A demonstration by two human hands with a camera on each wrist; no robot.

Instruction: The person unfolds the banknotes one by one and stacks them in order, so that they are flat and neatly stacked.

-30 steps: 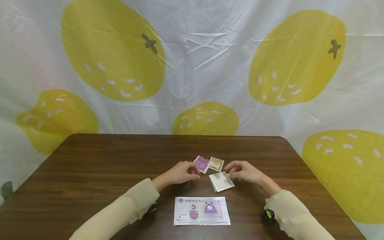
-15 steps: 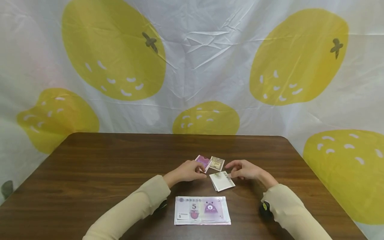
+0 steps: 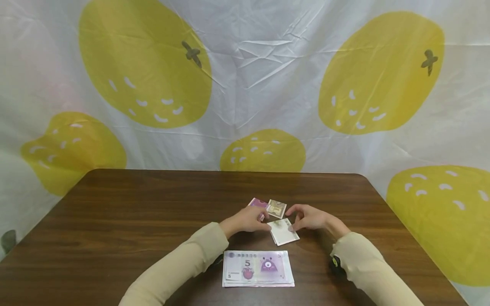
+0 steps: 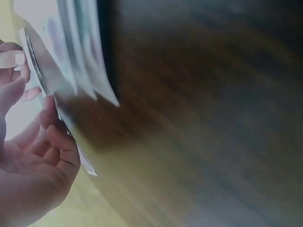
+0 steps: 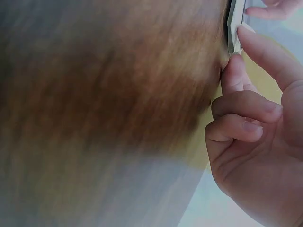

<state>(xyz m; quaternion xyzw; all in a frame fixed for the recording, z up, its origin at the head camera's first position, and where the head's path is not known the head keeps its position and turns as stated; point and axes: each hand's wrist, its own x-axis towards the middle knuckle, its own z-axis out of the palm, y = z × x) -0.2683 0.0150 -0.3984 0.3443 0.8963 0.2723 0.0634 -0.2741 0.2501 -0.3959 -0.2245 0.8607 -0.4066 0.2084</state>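
In the head view, a small stack of whitish play banknotes (image 3: 282,233) lies on the brown table. My right hand (image 3: 311,217) pinches its right edge, the thumb on top. The right wrist view shows the stack edge-on (image 5: 235,28) at that thumb and a fingertip of the right hand (image 5: 251,113). My left hand (image 3: 250,219) has its thumb tip right at the stack's left corner. Its bent fingers reach over the small purple play banknotes (image 3: 258,202) and partly hide them. Beside these lies a small tan play banknote (image 3: 276,208).
Nearer the front, a pile of larger purple "5" play banknotes (image 3: 258,268) lies between the forearms. The dark wooden table (image 3: 115,221) extends to both sides. Behind it hangs a white cloth (image 3: 264,85) with yellow fruit prints.
My left hand has moved right, from beside the purple notes to the white stack's corner. My right thumb has shifted slightly on the stack, which has barely moved.
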